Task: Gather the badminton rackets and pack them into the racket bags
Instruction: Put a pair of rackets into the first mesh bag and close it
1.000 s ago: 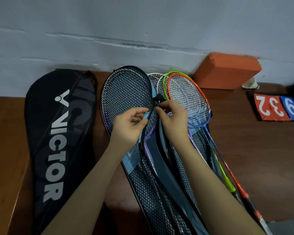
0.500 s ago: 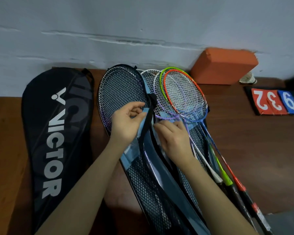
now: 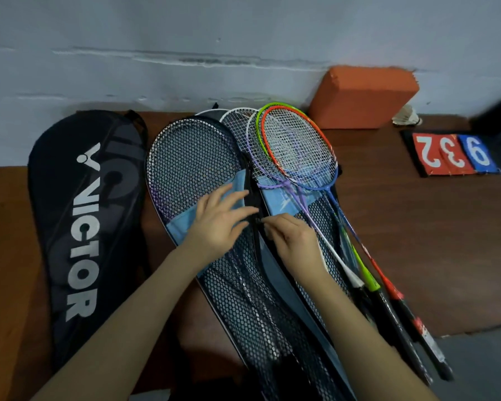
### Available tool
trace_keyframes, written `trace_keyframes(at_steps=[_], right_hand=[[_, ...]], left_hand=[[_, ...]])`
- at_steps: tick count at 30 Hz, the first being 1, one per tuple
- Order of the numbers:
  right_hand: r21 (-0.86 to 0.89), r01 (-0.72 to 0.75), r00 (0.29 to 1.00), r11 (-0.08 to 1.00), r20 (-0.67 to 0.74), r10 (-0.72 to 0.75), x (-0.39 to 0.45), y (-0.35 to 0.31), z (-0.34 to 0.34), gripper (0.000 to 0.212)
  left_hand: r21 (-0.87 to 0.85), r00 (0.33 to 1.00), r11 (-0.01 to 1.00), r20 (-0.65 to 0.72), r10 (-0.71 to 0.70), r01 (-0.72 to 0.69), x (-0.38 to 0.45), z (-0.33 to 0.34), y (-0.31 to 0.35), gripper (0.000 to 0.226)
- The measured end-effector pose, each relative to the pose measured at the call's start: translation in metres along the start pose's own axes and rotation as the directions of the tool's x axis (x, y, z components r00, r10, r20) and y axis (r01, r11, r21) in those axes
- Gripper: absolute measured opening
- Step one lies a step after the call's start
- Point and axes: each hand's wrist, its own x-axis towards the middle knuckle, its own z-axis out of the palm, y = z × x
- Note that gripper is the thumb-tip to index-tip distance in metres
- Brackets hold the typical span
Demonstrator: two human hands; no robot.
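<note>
The mesh racket bag [image 3: 203,180] lies on the wooden surface [image 3: 417,241], right of the black Victor bag [image 3: 81,227]. The left hand [image 3: 217,224] presses it, grip released; the right hand [image 3: 292,241] pinches its zipper [image 3: 256,224]. Loose rackets [image 3: 295,149] overlap the bag's right side.

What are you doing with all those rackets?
A person is closing a mesh racket bag on the wooden table. The left hand lies flat on the bag, and the right hand pinches something at its black zipper strip. Several loose rackets lie beside it, not yet packed. A black Victor bag lies at the left.
</note>
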Motion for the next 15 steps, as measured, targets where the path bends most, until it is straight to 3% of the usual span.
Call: trace_keyframes(at_steps=[5,11,15], right_hand=[[0.025,0.019,1.000,1.000,0.001,-0.019,-0.005,-0.002,-0.005,0.020],[0.052,-0.015,0.999,0.999,0.047,0.013,-0.038,0.002,-0.012,0.017],[0.096,-0.079,0.993,0.992,0.099,0.070,-0.069,0.012,-0.024,0.017]], left_hand=[[-0.033,0.996,0.999,-0.083,0.010,-0.013,0.007,0.002,-0.001,0.013],[-0.016,0.990,1.000,-0.137,0.015,-0.017,0.012,0.014,0.001,0.032],[-0.031,0.992,0.999,-0.123,-0.024,0.021,0.011,0.024,-0.003,0.018]])
